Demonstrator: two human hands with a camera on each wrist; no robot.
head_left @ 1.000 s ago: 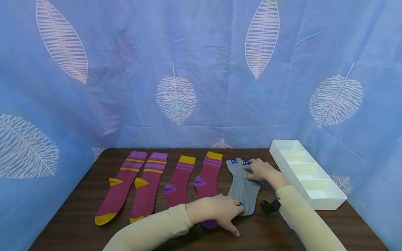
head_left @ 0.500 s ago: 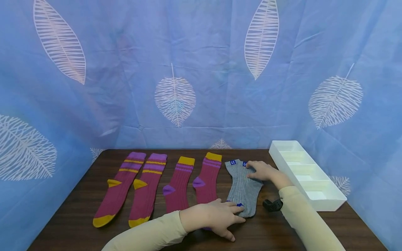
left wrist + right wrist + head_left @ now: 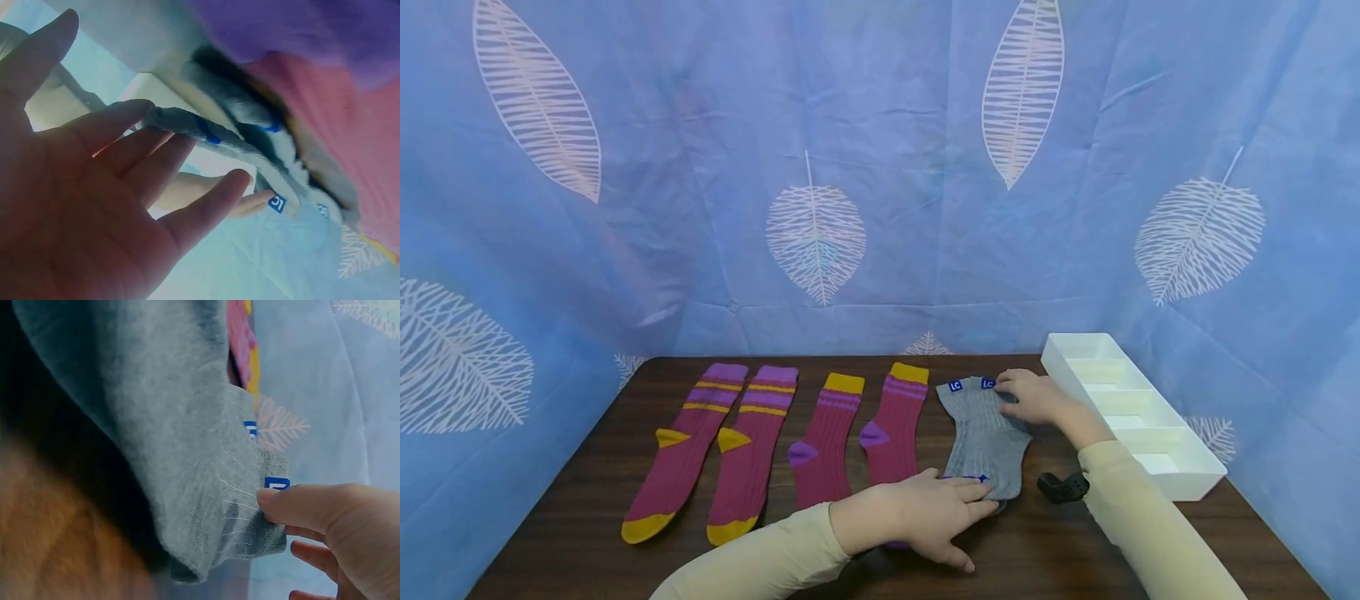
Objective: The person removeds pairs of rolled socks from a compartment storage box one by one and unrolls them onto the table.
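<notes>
1. Grey socks [image 3: 983, 436]: a stacked pair laid flat on the dark wooden table [image 3: 587, 467], between the maroon socks and the white tray; blue labels are seen at the cuffs (far end), blue marks at the toe end.
2. Left hand [image 3: 917, 517]: fingers are held straight and spread, and the fingertips are laid on the toe end of the grey socks; nothing is gripped. In the left wrist view the toe edge is seen resting across the extended fingers [image 3: 125, 134].
3. Right hand [image 3: 1036, 397]: the cuff end of the grey socks is pinched at its right edge, the thumb being pressed just below a blue label in the right wrist view.
4. Maroon socks [image 3: 820, 442]: four are laid side by side to the left of the grey pair (yellow and purple trims).
5. White tray [image 3: 1180, 483]: a long divided box set at the table's right edge, near the right hand, not touched.
6. Blue leaf-print cloth [image 3: 880, 167]: hung behind and beside the table.
</notes>
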